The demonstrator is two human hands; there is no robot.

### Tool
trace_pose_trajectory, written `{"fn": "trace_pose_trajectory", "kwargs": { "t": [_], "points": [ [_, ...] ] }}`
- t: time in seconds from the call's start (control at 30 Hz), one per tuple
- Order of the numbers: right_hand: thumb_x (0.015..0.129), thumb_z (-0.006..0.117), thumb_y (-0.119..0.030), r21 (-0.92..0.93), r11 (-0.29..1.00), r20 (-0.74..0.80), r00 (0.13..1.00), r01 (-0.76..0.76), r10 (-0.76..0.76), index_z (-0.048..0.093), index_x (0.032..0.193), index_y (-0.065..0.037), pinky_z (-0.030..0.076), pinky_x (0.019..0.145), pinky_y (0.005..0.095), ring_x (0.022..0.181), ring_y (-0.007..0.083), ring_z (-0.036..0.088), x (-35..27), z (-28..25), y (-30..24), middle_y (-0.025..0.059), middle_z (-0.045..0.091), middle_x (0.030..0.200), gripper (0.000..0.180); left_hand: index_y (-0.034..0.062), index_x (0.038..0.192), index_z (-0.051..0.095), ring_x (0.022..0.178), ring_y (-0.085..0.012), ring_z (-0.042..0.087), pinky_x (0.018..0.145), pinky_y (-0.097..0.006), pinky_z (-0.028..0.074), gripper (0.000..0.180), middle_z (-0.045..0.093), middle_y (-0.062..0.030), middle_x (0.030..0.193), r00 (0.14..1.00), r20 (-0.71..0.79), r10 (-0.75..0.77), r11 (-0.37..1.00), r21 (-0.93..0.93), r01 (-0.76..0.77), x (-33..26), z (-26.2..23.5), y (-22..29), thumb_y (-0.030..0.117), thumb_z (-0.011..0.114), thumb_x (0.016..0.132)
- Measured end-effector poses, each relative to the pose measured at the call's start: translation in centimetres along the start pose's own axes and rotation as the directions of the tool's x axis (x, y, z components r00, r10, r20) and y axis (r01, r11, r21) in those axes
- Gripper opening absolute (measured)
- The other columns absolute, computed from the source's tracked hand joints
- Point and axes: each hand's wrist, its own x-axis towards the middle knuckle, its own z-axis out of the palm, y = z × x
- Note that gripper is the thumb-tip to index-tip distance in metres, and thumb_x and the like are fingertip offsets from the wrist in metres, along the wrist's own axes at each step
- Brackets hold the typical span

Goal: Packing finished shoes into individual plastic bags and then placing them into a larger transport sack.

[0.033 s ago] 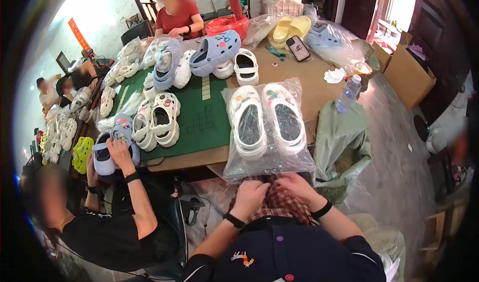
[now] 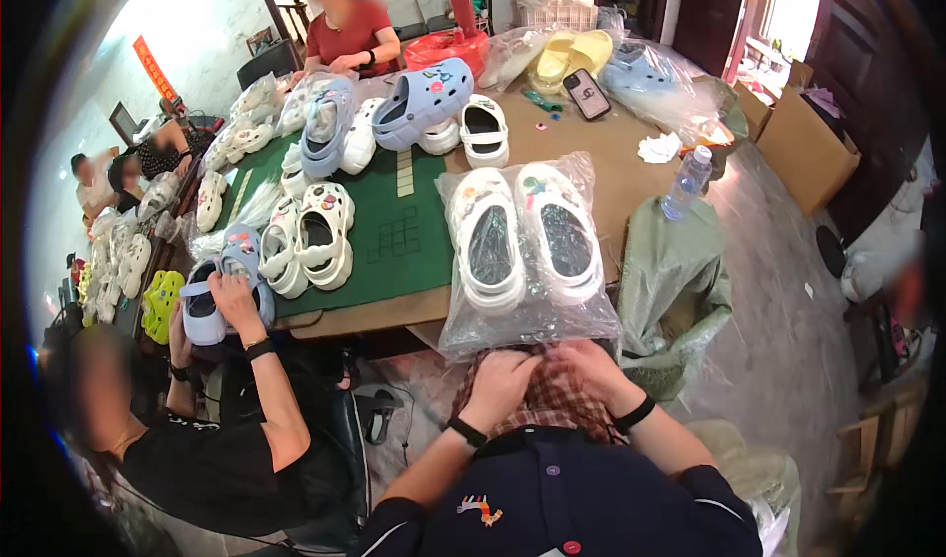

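A pair of white clogs (image 2: 490, 251) with colourful charms lies side by side inside a clear plastic bag (image 2: 455, 330) on the near edge of the table. At the bag's near edge, my left hand (image 2: 501, 383) is closed with the fingers curled against the plastic. My right hand (image 2: 589, 372) pinches the same edge just beside it. Both sets of fingertips are partly hidden, over a checked brown cloth (image 2: 527, 404) on my lap.
Left of the bag, white clogs (image 2: 325, 237) stand on a green mat (image 2: 419, 251). A co-worker's hand (image 2: 236, 301) holds a blue clog (image 2: 203, 311). A bottle (image 2: 688, 182) and a phone (image 2: 587, 95) are at the right; another person (image 2: 350, 39) sits across.
My two hands have come slightly closer together at the bag's near edge. The bag and the clogs stay in place.
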Motion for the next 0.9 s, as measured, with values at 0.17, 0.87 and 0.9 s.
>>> {"fn": "trace_pose_trajectory", "kwargs": {
  "t": [0.17, 0.87, 0.9],
  "points": [
    [0.093, 0.059, -0.036, 0.248, 0.964, -0.265, 0.964, 0.093, -0.025, 0.057, 0.11, -0.011, 0.048, 0.054, 0.0291, 0.08, 0.014, 0.061, 1.8, -2.4, 0.5, 0.0016, 0.063, 0.094, 0.03, 0.0073, 0.105, 0.065, 0.087, -0.0293, 0.064, 0.077, -0.04, 0.05, 0.026, 0.068, -0.0114, 0.095, 0.989, -0.008, 0.146, 0.988, 0.061, -0.145, 5.0, 2.2, 0.4, 0.007, 0.056, 0.08],
    [0.097, 0.05, -0.027, 0.121, 0.985, -0.26, 0.962, 0.125, -0.09, 0.061, 0.104, -0.005, 0.047, 0.053, 0.0297, 0.069, 0.0148, 0.06, 4.9, -4.1, 1.9, 0.0056, 0.063, 0.088, 0.026, 0.0113, 0.114, 0.06, 0.072, -0.027, 0.066, 0.059, -0.038, 0.052, 0.03, 0.067, -0.0099, 0.082, 0.968, 0.238, 0.075, 0.979, 0.168, -0.117, 10.4, 4.3, -0.4, 0.016, 0.057, 0.085],
    [0.097, 0.049, -0.025, -0.329, 0.888, -0.257, 0.875, 0.32, -0.411, 0.062, 0.1, -0.003, 0.047, 0.057, 0.0319, 0.07, 0.0174, 0.06, 6.0, -5.0, 3.5, 0.0065, 0.064, 0.084, 0.026, 0.0109, 0.113, 0.061, 0.073, -0.027, 0.066, 0.061, -0.038, 0.052, 0.029, 0.066, -0.0099, 0.082, 0.972, 0.206, 0.117, 0.979, 0.138, -0.147, 10.6, 4.5, -0.5, 0.015, 0.057, 0.085]
  ]
}}
